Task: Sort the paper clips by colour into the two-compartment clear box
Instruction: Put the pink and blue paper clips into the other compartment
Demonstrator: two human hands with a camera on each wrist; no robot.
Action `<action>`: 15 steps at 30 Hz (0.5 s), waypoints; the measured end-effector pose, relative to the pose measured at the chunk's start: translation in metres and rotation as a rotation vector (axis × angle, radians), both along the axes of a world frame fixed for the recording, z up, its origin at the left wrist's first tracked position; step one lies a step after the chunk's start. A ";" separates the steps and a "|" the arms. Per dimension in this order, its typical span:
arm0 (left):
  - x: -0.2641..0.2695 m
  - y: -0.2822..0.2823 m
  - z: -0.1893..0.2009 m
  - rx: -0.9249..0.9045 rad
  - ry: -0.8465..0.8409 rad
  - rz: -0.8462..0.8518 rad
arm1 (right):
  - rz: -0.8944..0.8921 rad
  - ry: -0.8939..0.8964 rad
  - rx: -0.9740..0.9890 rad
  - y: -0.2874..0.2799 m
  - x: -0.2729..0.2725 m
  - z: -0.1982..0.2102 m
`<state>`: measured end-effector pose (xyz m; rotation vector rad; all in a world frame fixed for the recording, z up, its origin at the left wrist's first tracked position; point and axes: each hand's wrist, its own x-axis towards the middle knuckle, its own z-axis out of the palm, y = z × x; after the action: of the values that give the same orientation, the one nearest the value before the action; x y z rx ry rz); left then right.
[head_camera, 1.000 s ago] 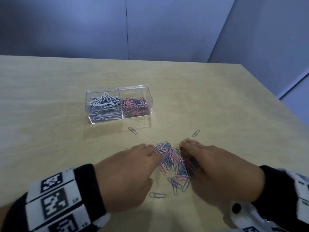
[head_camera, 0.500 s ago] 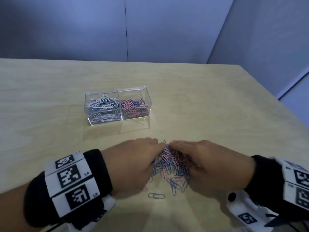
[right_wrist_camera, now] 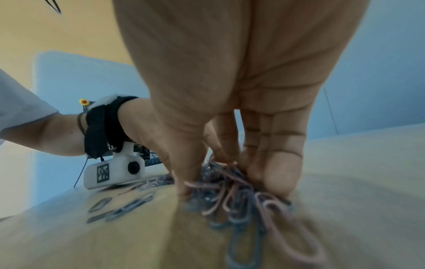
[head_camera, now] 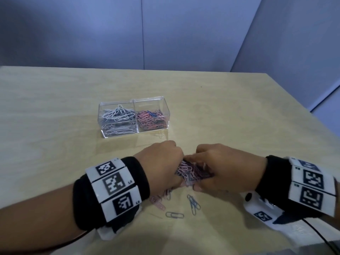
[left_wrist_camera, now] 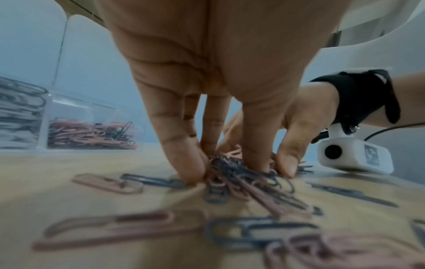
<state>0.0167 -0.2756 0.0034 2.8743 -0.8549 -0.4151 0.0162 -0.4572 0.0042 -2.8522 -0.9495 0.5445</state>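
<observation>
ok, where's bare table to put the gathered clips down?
Bare wood left of the clear box, and right of it out to the table edge. Crowded: the clip pile between left hand and right hand, with stray clips just nearer.

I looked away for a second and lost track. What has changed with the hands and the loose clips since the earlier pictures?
Both hands have closed in: the left hand and right hand swept the spread pile of clips into a tight bunch and now grip it together. A few stray clips lie nearer the person. The clear box and its contents look unchanged.
</observation>
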 end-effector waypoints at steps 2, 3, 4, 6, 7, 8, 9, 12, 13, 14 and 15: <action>0.005 -0.001 -0.001 -0.017 -0.030 0.003 | 0.002 -0.018 0.012 0.001 0.005 -0.001; 0.007 -0.002 -0.001 -0.029 -0.034 0.008 | 0.002 -0.022 0.025 0.002 0.007 0.000; 0.009 -0.002 -0.001 -0.039 -0.034 0.013 | 0.001 -0.026 0.042 0.002 0.009 -0.001; 0.012 -0.003 -0.001 -0.050 -0.046 0.021 | -0.002 -0.053 0.067 0.003 0.011 -0.002; 0.014 -0.003 -0.001 -0.055 -0.053 0.026 | -0.002 -0.071 0.071 0.004 0.013 -0.003; 0.015 -0.003 -0.002 -0.057 -0.055 0.032 | -0.004 -0.086 0.075 0.004 0.014 -0.004; 0.015 -0.003 -0.002 -0.060 -0.056 0.034 | -0.009 -0.094 0.077 0.004 0.015 -0.004; 0.017 0.000 -0.003 -0.074 -0.046 0.039 | -0.023 -0.109 0.071 0.005 0.015 -0.006; 0.017 0.002 -0.003 -0.088 -0.043 0.040 | -0.028 -0.114 0.066 0.004 0.014 -0.006; 0.018 0.004 -0.002 -0.103 -0.040 0.043 | -0.034 -0.117 0.060 0.004 0.015 -0.006; 0.019 0.006 -0.001 -0.115 -0.037 0.049 | -0.037 -0.123 0.058 0.004 0.015 -0.006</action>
<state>0.0356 -0.2697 0.0021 2.7989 -0.7843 -0.2989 0.0309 -0.4532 -0.0014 -2.8729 -0.9115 0.3360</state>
